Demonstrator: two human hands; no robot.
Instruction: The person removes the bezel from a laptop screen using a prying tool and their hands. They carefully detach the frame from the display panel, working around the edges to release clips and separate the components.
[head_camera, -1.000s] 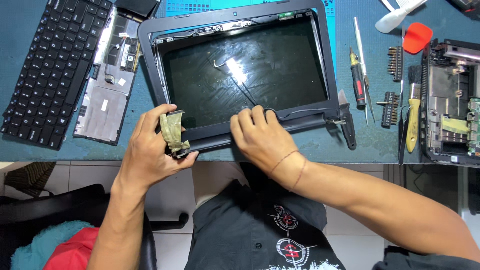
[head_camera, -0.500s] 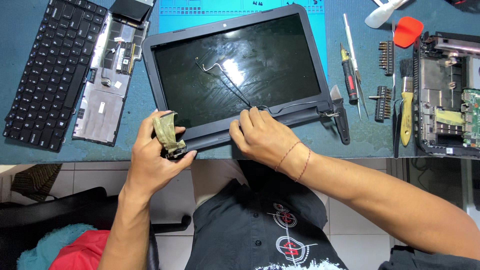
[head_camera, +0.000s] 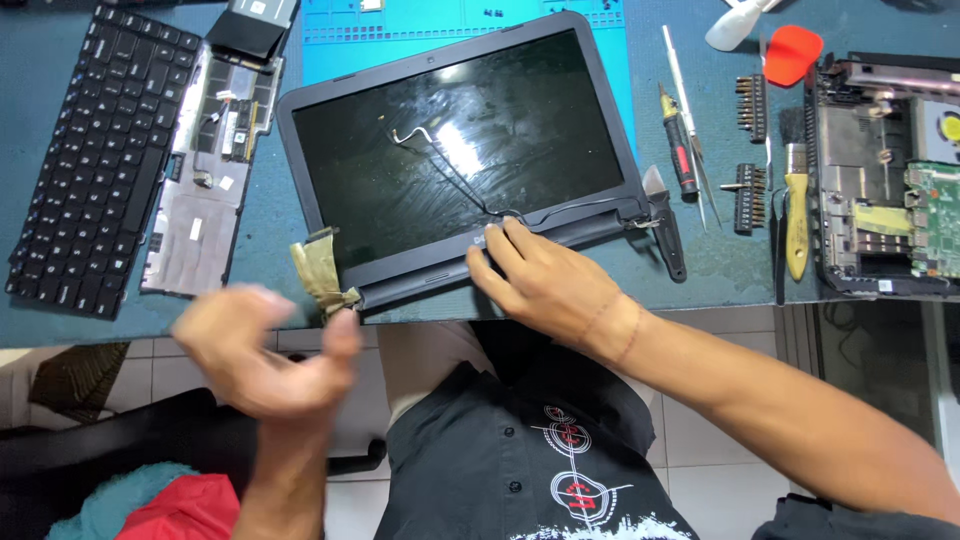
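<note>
A dark laptop screen assembly (head_camera: 460, 150) lies flat on the teal mat, its bottom bezel toward me. My right hand (head_camera: 545, 280) rests on that bottom bezel near the middle, fingertips pressing at the bezel edge. A thin wire (head_camera: 440, 165) lies across the glass. At the lower left corner a tan ribbon cable (head_camera: 320, 275) sticks out from the hinge. My left hand (head_camera: 265, 355) is blurred, off the table's front edge just below the ribbon cable, fingers loosely curled and holding nothing I can see.
A black keyboard (head_camera: 90, 150) and a palmrest frame (head_camera: 205, 180) lie at the left. Right of the screen are a screwdriver (head_camera: 678, 150), tweezers, bit holders (head_camera: 748, 185), a yellow-handled brush (head_camera: 797, 215), a red pick (head_camera: 793, 52) and an opened laptop base (head_camera: 885, 170).
My left hand has let go of the ribbon cable and pulled back toward me off the table edge. My right hand stays on the bottom bezel. The view has shifted.
</note>
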